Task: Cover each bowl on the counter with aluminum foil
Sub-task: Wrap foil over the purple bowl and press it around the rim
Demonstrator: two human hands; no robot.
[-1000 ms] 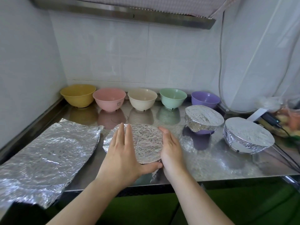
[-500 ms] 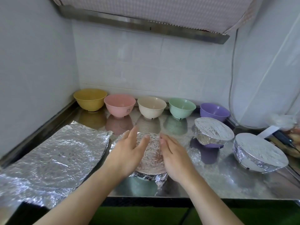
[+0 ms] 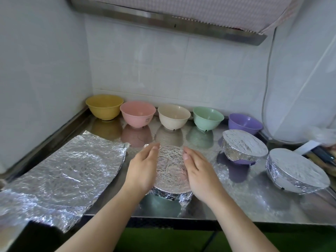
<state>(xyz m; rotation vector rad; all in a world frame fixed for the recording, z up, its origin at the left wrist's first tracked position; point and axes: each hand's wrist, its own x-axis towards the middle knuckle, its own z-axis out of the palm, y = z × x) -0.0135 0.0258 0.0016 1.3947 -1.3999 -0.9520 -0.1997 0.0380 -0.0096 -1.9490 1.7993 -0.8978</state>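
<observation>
A foil-covered bowl [image 3: 170, 170] sits near the counter's front edge, its foil crinkled down the sides. My left hand [image 3: 143, 168] presses the foil on its left side with straight fingers. My right hand [image 3: 198, 171] presses the right side the same way. Along the back wall stand uncovered bowls: yellow [image 3: 104, 106], pink [image 3: 137, 113], cream [image 3: 173, 116], green [image 3: 207, 117] and purple [image 3: 244, 123]. Two more foil-covered bowls [image 3: 243, 145] [image 3: 296, 170] stand at the right. A loose sheet of foil [image 3: 60, 171] lies flat at the left.
The steel counter [image 3: 245, 200] ends in a front edge just below the bowl I hold. Tiled walls close the left and back. A white cable hangs at the right, above some cluttered items [image 3: 320, 155] at the counter's right end.
My hands have moved from the bowl's near rim up along its two sides, fingers now pointing away from me. The camera view has tilted up and shifted left.
</observation>
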